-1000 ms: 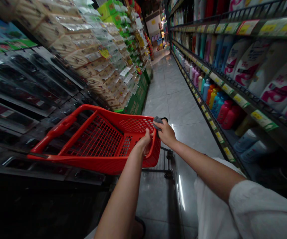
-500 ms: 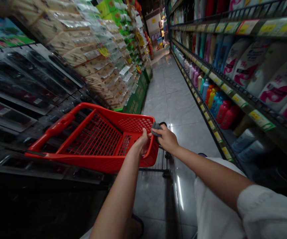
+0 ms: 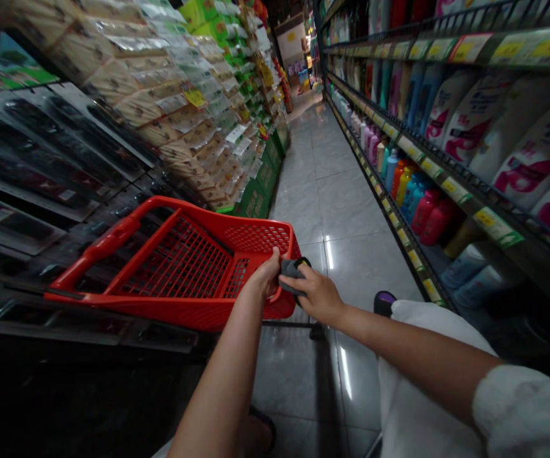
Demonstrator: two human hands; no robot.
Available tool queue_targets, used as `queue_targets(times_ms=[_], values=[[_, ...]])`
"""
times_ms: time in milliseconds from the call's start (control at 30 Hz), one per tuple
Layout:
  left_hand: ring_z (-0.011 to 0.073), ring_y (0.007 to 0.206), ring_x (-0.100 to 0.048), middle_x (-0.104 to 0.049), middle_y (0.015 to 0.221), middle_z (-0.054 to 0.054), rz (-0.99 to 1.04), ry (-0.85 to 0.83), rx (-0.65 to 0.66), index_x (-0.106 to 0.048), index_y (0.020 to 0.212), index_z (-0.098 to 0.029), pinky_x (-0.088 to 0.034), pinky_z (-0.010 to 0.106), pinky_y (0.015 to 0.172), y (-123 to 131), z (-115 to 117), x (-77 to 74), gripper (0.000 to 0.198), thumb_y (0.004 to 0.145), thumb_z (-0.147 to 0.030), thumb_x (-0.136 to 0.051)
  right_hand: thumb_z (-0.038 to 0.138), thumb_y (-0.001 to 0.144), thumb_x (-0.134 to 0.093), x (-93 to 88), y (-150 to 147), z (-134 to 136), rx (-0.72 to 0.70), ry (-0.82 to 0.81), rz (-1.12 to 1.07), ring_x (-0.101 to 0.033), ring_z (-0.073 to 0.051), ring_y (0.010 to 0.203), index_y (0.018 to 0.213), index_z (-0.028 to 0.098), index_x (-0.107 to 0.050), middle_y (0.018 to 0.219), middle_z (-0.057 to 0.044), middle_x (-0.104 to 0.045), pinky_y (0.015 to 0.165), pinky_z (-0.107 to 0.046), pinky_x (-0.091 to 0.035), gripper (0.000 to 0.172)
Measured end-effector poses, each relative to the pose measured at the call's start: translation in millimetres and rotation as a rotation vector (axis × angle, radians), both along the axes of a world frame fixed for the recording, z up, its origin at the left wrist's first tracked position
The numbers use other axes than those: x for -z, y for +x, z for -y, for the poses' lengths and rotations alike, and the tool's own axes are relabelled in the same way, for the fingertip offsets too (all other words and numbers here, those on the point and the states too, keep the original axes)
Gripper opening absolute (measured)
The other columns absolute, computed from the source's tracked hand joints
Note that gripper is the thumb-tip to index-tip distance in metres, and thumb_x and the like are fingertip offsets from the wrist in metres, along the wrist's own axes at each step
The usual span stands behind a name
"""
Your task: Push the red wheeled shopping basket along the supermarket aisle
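A red plastic shopping cart (image 3: 170,308) stands crosswise in the aisle, its handle to the left. My left hand (image 3: 266,275) is closed on the rim at the cart's right end, thumb up. In my right hand (image 3: 321,298) is a bunched grey cloth (image 3: 290,272), held against the outside of that same end, close beside my left hand. Part of the cloth is hidden by my fingers. The cart's basket shows only its bare grid and floor.
On the right runs a shelf rack (image 3: 411,149) of shampoo and other bottles. Stacked packs of paper (image 3: 160,95) line the left, with hanging packaged goods (image 3: 55,140) nearer to me. Grey tiled floor (image 3: 298,172) stretches ahead; my shoe (image 3: 383,302) is by the rack.
My right hand and the grey cloth have shifted left and down along the cart's end, closer to my left hand. The left hand keeps its hold on the rim.
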State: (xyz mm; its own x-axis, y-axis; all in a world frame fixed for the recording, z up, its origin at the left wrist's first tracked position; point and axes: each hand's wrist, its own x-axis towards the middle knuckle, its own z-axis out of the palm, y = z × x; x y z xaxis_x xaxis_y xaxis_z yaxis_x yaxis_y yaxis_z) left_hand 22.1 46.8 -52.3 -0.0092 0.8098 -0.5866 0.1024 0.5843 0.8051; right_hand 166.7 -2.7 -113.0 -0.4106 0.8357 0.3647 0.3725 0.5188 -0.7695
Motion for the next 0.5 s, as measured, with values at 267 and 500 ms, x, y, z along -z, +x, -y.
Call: queue_targets(times_ms=[267,500], values=[[0.0236,0.089,-0.072,-0.078,0.096,0.009,0.017,-0.111,-0.181,-0.067,0.118,-0.014,-0.056,0.037,0.088,14,7,-2.5,0.047,0.099,-0.048,-0.04,0.016,0.076,-0.057,19.4,-8,-112,0.392,-0.197,-0.509,-0.061,-0.021,0.107,0.119,0.019,-0.065,0.115,-0.007,-0.066,0.1,-0.037,-0.047,0.043],[0.0241,0.097,-0.072,-0.077,0.103,0.011,-0.063,-0.045,-0.175,-0.061,0.129,-0.012,-0.055,0.038,0.095,18,8,-0.8,0.051,0.102,-0.046,-0.033,0.015,0.076,-0.057,35.0,-29,-126,0.241,-0.23,-0.528,-0.061,-0.023,0.107,0.115,0.02,-0.072,0.11,-0.007,-0.064,0.103,-0.039,-0.045,0.042]])
